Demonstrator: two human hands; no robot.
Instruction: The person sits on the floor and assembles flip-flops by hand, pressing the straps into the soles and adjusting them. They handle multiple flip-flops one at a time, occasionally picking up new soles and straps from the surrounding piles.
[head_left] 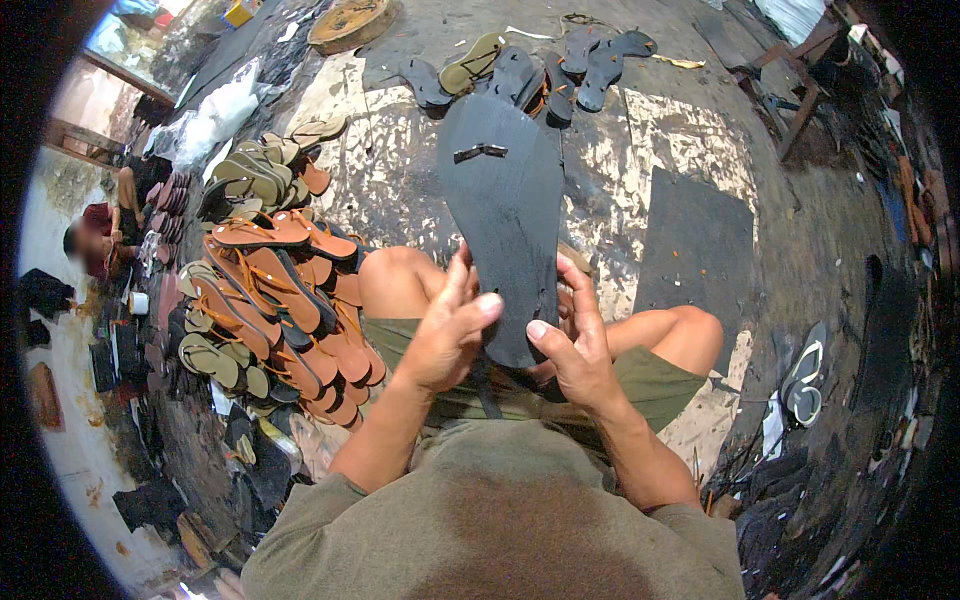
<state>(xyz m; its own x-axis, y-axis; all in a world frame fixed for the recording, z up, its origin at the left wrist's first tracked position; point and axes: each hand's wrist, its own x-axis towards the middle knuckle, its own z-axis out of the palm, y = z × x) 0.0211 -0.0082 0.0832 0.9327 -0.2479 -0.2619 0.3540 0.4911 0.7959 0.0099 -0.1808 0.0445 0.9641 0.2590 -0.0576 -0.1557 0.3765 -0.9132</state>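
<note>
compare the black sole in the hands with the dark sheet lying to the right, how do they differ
The black sole has a curved foot outline; the dark sheet has straighter edges and corners.
The sole is held up by the left hand and right hand; the sheet lies flat, untouched.
Shared: both look dark and flat.

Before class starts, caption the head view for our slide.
Left hand and right hand hold a black sole, sandals heaped at left.
</note>
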